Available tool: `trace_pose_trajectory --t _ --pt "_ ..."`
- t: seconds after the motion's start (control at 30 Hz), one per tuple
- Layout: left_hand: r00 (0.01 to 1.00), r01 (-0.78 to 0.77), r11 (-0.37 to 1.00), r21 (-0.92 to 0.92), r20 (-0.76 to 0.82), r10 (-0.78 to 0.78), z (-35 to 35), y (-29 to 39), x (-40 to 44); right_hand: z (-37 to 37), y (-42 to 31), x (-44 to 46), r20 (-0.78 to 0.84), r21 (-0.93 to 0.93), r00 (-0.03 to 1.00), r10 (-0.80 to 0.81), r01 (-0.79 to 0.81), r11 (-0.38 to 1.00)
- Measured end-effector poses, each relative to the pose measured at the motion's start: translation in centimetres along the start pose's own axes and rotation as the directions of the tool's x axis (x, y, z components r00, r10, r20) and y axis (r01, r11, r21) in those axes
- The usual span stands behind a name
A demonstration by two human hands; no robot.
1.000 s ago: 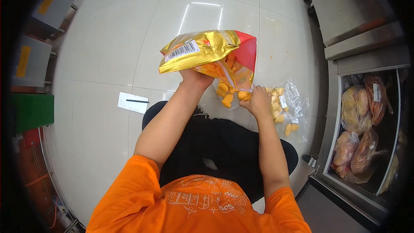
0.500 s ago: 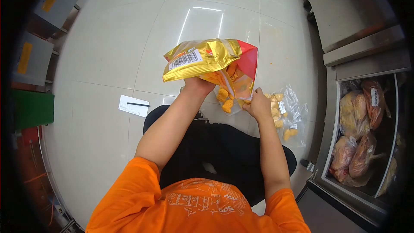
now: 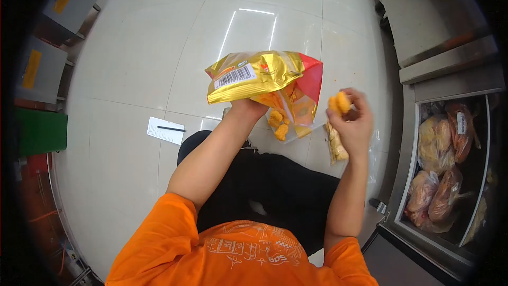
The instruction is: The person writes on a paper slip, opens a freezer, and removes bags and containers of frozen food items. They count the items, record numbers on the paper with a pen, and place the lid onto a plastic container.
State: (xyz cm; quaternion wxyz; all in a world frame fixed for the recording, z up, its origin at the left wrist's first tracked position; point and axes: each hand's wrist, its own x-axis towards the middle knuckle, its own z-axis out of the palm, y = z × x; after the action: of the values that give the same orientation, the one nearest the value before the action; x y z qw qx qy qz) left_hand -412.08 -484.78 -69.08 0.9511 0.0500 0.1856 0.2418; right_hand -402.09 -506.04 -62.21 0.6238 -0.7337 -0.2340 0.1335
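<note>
My left hand [image 3: 248, 108] is closed on the underside of a gold and red food bag [image 3: 272, 74], its fingers hidden behind the bag. The bag lies tilted, with its mouth toward the right and orange breaded pieces visible inside. Just right of that mouth, my right hand [image 3: 358, 126] pinches breaded nuggets [image 3: 339, 104] between thumb and fingers. Below the bag, several more breaded pieces [image 3: 279, 127] lie in or on clear plastic. Partly behind my right wrist, a clear plastic bag [image 3: 335, 147] with pale yellow pieces rests on the floor.
A white paper [image 3: 165, 134] with a dark pen [image 3: 171, 128] lies on the tiled floor at left. To the right, an open freezer drawer [image 3: 402, 180] holds several bagged frozen meats [image 3: 444, 190]. Grey cabinets and a green box [image 3: 42, 131] line the left side.
My right hand has moved up and right from the bag's mouth, and breaded nuggets now show in its fingers. The gold bag has shifted slightly right, still in my left hand.
</note>
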Motion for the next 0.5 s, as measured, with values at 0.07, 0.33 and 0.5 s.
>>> trace_pose_trajectory --t 0.07,0.33,0.5 --pt "1.000 0.014 1.000 0.012 0.017 -0.014 0.0 -0.1 0.2 0.6 -5.3 -0.5 -0.019 0.066 0.976 -0.217 0.218 0.974" --pt "0.951 0.037 0.998 -0.060 0.310 -0.017 0.4 -0.1 -1.1 3.3 -11.5 -0.4 0.179 -0.286 0.926 -0.332 0.372 0.883" --pt "0.999 0.005 0.996 -0.087 0.052 0.000 0.3 0.2 -0.2 0.8 -6.4 0.3 -0.168 -0.031 0.967 -0.190 0.188 0.982"
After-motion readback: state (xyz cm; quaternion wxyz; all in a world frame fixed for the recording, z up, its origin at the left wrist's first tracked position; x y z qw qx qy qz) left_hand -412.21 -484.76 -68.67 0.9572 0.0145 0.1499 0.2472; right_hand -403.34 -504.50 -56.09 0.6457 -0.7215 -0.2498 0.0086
